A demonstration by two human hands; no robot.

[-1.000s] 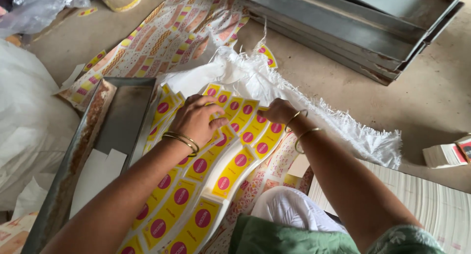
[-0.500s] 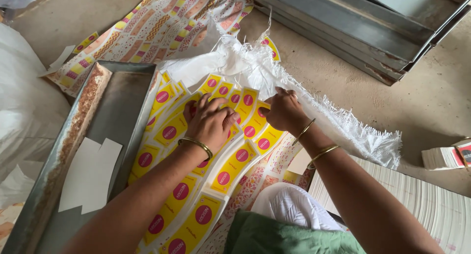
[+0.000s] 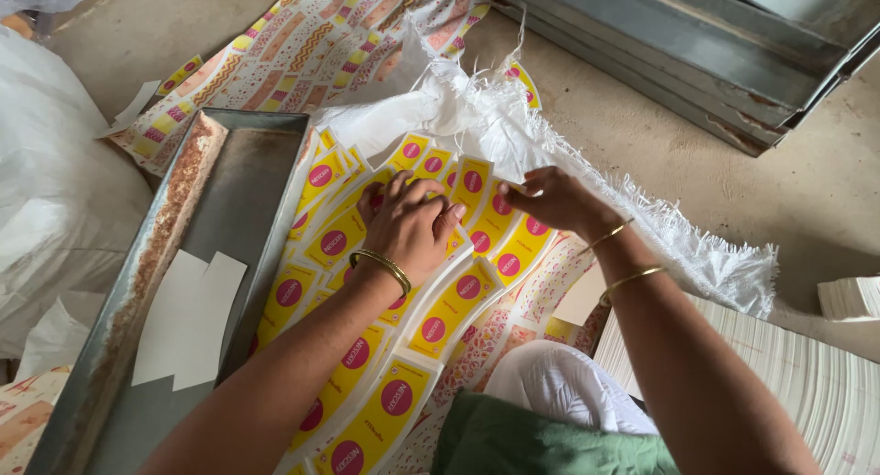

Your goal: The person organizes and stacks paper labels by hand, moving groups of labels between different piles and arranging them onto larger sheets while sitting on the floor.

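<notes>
A fan of yellow printed card sheets (image 3: 438,324) with red round marks lies on the floor in front of me. My left hand (image 3: 410,223) rests palm down on the middle of the sheets, fingers spread, a gold bangle at the wrist. My right hand (image 3: 553,200) pinches the upper edge of the sheets at the right, with two bangles on that wrist. Under the sheets' far end lies a frayed white woven sack (image 3: 513,136).
A rusty metal tray (image 3: 234,191) lies at the left with white cut cards (image 3: 188,319) in it. Patterned printed sheets (image 3: 321,44) cover the floor behind. Stacked metal trays (image 3: 715,53) stand at the top right, white paper stacks (image 3: 825,383) at the right.
The view has swung right and down, showing more of the metal tray. My left hand has slid slightly along the sheets; my right hand has shifted to their upper edge.
</notes>
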